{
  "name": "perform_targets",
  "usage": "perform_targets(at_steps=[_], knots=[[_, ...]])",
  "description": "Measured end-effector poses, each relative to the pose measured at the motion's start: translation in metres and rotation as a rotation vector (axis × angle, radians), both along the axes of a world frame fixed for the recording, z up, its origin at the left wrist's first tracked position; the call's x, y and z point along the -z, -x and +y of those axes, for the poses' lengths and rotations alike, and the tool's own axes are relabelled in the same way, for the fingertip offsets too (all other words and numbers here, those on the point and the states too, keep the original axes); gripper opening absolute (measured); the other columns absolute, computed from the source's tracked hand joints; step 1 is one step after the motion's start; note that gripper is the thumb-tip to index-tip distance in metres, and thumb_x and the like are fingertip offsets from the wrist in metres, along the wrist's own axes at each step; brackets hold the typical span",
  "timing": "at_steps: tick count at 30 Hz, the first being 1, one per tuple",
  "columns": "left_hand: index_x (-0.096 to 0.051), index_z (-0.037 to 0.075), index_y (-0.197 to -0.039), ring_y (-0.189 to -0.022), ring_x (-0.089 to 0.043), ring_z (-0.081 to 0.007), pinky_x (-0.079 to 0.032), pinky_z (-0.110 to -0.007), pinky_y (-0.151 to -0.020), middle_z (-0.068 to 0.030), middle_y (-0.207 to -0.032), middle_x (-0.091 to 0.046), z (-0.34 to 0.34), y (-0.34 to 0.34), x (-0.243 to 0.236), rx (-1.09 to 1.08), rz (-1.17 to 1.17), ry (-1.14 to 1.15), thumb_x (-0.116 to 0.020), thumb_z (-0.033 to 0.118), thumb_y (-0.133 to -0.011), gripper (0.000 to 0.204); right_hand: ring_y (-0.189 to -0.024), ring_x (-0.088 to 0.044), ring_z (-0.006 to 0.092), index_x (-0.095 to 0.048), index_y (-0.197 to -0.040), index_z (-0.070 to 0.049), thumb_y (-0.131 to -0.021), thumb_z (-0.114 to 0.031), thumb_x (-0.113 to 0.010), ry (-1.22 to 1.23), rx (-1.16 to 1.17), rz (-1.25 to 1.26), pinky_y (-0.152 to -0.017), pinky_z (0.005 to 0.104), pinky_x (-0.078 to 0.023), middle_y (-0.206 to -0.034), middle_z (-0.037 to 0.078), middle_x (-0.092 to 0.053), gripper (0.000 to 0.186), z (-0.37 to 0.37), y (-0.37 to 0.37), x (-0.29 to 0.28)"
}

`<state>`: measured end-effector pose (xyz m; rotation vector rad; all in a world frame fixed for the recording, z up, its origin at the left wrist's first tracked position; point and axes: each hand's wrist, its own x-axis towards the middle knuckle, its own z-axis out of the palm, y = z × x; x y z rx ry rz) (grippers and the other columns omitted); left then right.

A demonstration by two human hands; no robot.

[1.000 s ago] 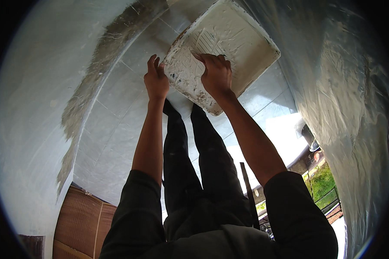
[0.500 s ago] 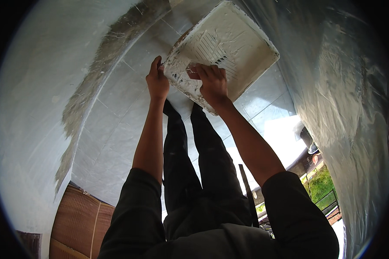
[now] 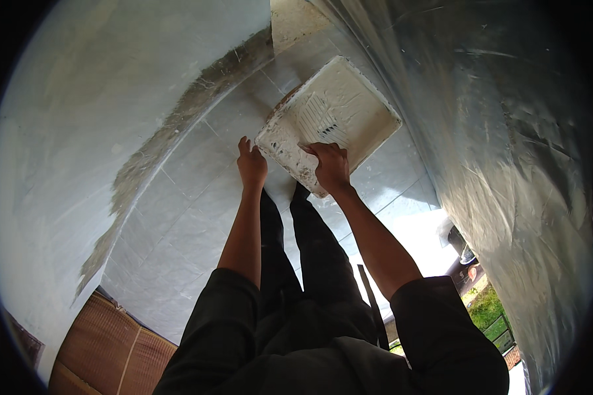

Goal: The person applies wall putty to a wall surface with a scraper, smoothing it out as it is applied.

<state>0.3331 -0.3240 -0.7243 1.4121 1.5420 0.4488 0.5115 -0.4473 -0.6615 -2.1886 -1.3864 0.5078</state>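
A white paint tray (image 3: 369, 112), crusted with pale paint and ribbed across its middle, slants in front of my legs and hides my feet. At its left corner is my left hand (image 3: 252, 164), bent fingers outside the rim and thumb toward it, gripping the tray there. My right hand (image 3: 333, 168) reaches over the near side, closed, its thumb side close to the painted inner face. Whatever lies in the right fingers is hidden by the hand. Wet-looking streaks and dark bare specks mark the tray near the right hand.
A pale wall (image 3: 112, 99) with a rough grey unpainted band (image 3: 171, 131) curves along the left. Clear plastic sheeting (image 3: 507, 178) hangs on the right. Plastic seems to cover the tiled floor (image 3: 171, 217). Brown woven panels (image 3: 105, 349) stand at lower left; greenery (image 3: 487, 313) shows lower right.
The tray and both hands sit lower in the picture, and the tray looks smaller. A reddish-brown shape seen by my right fingers before no longer shows.
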Motion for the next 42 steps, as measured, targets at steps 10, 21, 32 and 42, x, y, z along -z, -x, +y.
perform_targets(at_steps=[10,21,32,42], knots=[[-0.036,0.004,-0.151,-0.126,-0.060,-0.0498,-0.052,-0.050,-0.105,-0.0339,-0.143,-0.055,0.021,0.024,-0.135,0.085,-0.024,-0.254,-0.055,0.014,-0.103,0.053,-0.098,-0.068,0.0188,-0.067,-0.128,-0.004,-0.100,-0.011,-0.063,-0.101,0.480,1.138,-0.087,0.0366,-0.052,-0.109,0.005,-0.071,0.029,0.048,-0.006,-0.111],[-0.034,0.001,-0.153,-0.142,-0.049,-0.0443,-0.043,-0.046,-0.115,-0.0312,-0.152,-0.048,0.118,0.079,-0.348,-0.052,-0.297,-0.607,-0.050,0.009,-0.106,0.051,-0.113,-0.063,0.0205,-0.054,-0.139,-0.009,-0.102,-0.011,-0.061,-0.478,-0.012,1.673,-0.091,0.0404,-0.051,-0.128,0.005,-0.064,0.038,0.176,0.048,-0.305],[-0.043,-0.003,-0.148,-0.139,-0.053,-0.0425,-0.044,-0.047,-0.114,-0.0260,-0.147,-0.056,0.188,0.234,-0.557,-0.054,-0.291,-1.302,-0.047,0.013,-0.108,0.044,-0.112,-0.064,0.0175,-0.057,-0.136,-0.001,-0.105,-0.009,-0.058,-0.740,-0.398,1.527,-0.093,0.0379,-0.052,-0.126,0.007,-0.066,0.032,0.280,0.215,-0.542],[-0.049,-0.008,-0.140,-0.133,-0.059,-0.0422,-0.047,-0.047,-0.113,-0.0283,-0.145,-0.056,0.250,0.401,-0.678,-0.229,-0.157,-1.769,-0.049,0.001,-0.096,0.045,-0.107,-0.063,0.0167,-0.060,-0.131,0.000,-0.104,-0.012,-0.059,-0.900,-0.628,1.292,-0.093,0.0383,-0.050,-0.120,0.006,-0.068,0.030,0.327,0.358,-0.696]])
